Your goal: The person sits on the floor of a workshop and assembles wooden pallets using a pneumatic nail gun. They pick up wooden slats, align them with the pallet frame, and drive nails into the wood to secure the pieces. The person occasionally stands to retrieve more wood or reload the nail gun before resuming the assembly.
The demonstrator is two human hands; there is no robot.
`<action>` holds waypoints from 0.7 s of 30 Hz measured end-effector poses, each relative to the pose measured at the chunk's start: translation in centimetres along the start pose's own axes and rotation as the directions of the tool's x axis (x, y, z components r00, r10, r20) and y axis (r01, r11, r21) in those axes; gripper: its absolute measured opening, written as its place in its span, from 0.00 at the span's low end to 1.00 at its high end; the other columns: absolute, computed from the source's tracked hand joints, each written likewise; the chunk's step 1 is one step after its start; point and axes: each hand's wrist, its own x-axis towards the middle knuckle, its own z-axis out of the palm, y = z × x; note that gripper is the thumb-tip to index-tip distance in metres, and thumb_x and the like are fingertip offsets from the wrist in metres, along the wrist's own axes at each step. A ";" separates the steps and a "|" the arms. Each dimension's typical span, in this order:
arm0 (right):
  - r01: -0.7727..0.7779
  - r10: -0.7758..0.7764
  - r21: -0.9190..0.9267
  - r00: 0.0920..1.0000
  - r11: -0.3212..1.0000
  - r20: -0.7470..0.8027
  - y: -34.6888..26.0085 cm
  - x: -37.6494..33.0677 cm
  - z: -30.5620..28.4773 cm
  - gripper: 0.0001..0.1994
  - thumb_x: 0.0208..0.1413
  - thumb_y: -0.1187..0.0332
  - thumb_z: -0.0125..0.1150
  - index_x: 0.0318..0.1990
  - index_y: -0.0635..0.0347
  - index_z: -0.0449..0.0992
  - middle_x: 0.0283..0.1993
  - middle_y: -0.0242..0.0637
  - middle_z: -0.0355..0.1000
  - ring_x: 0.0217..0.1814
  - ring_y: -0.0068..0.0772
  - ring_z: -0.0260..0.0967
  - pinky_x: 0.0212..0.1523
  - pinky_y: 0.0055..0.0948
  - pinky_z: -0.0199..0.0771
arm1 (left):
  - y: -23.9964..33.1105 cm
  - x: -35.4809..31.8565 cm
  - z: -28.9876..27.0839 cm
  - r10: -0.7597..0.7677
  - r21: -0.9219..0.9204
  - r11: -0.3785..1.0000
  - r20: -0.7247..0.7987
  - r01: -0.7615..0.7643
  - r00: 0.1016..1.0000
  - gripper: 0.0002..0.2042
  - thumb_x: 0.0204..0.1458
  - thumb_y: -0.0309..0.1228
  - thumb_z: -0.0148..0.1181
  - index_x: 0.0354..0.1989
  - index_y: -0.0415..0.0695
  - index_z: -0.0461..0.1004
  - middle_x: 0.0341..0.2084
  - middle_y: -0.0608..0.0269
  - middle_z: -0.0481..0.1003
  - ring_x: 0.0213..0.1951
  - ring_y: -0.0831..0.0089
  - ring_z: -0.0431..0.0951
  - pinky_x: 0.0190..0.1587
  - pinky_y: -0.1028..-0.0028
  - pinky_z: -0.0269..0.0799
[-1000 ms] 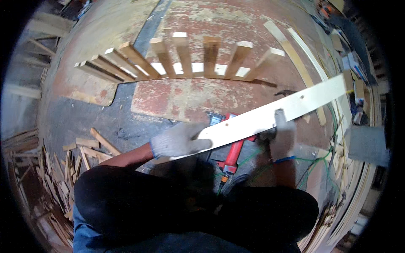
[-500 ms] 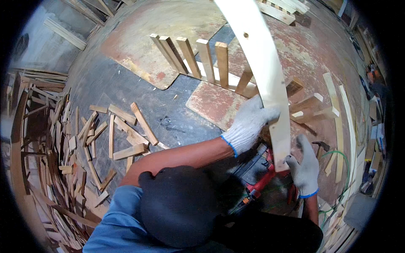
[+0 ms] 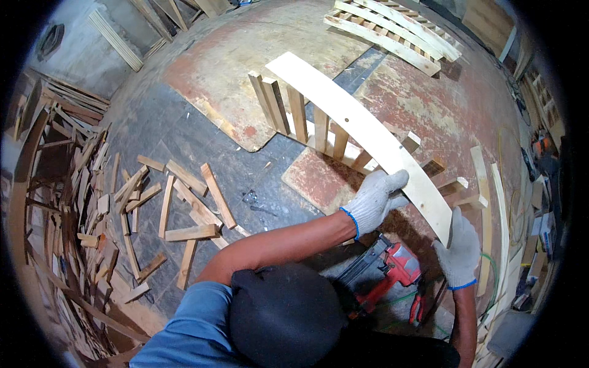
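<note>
Pale long plank (image 3: 362, 132) lies across upright slats (image 3: 319, 126); gloved left hand (image 3: 374, 199) and right hand (image 3: 459, 245) grip its near end, fingertips hidden.

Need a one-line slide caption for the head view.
Gloved left hand and right hand set a plank across upright slats; red nail gun below.

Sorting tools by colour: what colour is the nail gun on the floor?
Red and black; the nail gun shows best in the head view, below the left hand.

A red nail gun (image 3: 392, 270) lies on the floor (image 3: 184, 129). Short wood offcuts (image 3: 184, 208) are scattered over its left side, and a slatted pallet (image 3: 392, 27) rests by the far edge.
</note>
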 end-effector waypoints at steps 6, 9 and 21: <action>0.061 -0.059 0.010 0.990 0.998 -0.126 1.6 0.9 -0.2 0.48 0.38 0.65 0.79 0.70 0.61 0.60 0.59 0.53 0.70 0.58 0.56 0.67 0.60 0.45 0.68 | 0.3 0.6 -1.3 -0.013 -0.023 1.000 0.043 0.014 0.999 0.18 0.63 0.33 0.58 0.57 0.36 0.70 0.50 0.55 0.77 0.52 0.63 0.80 0.56 0.61 0.79; 0.034 -0.033 0.010 0.989 0.999 -0.146 1.5 2.0 -1.2 0.47 0.39 0.64 0.78 0.70 0.60 0.61 0.58 0.52 0.71 0.58 0.56 0.68 0.59 0.45 0.68 | 2.4 0.5 -0.6 0.005 0.022 1.000 0.031 -0.006 1.000 0.17 0.64 0.32 0.56 0.56 0.35 0.70 0.50 0.53 0.77 0.53 0.60 0.79 0.59 0.59 0.77; 0.054 -0.123 -0.184 0.914 0.981 -0.387 0.8 10.5 0.2 0.23 0.50 0.54 0.64 0.48 0.59 0.75 0.48 0.43 0.72 0.54 0.44 0.68 0.55 0.46 0.64 | 7.9 4.4 -2.9 0.201 0.148 0.971 -0.073 -0.189 0.977 0.14 0.66 0.32 0.54 0.52 0.34 0.68 0.47 0.50 0.77 0.44 0.64 0.83 0.43 0.76 0.86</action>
